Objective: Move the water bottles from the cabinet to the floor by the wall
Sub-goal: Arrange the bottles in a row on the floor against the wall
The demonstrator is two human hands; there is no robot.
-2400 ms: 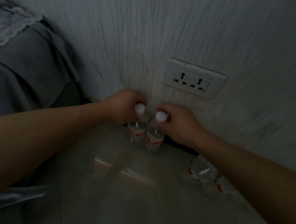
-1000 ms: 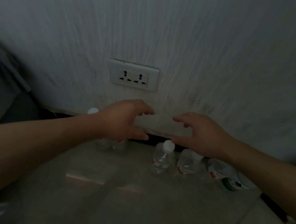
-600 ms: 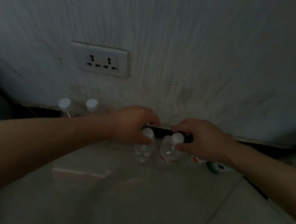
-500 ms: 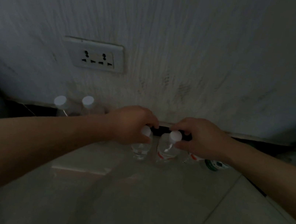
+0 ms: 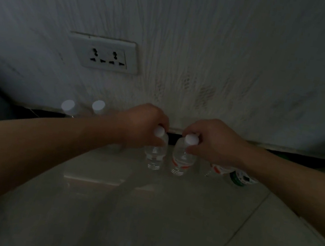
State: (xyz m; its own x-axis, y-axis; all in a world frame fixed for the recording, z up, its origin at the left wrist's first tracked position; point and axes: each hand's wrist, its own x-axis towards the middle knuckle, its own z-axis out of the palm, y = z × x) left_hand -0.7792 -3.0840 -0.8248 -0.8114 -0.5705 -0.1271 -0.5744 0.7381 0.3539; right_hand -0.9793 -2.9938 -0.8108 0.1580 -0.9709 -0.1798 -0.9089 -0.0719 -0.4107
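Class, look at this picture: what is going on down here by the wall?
A person's left hand grips the neck of a clear plastic white-capped water bottle, and the right hand grips a second clear bottle with a red label. Both are upright, side by side, at the pale tiled floor close to the white textured wall. Two more white-capped bottles stand to the left below the white wall socket; other labelled bottles sit behind the right wrist.

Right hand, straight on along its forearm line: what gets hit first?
Beyond the clear white-capped bottle it grips, the right hand likely meets the left hand on a second clear bottle; otherwise the textured grey wall. Depth unclear.
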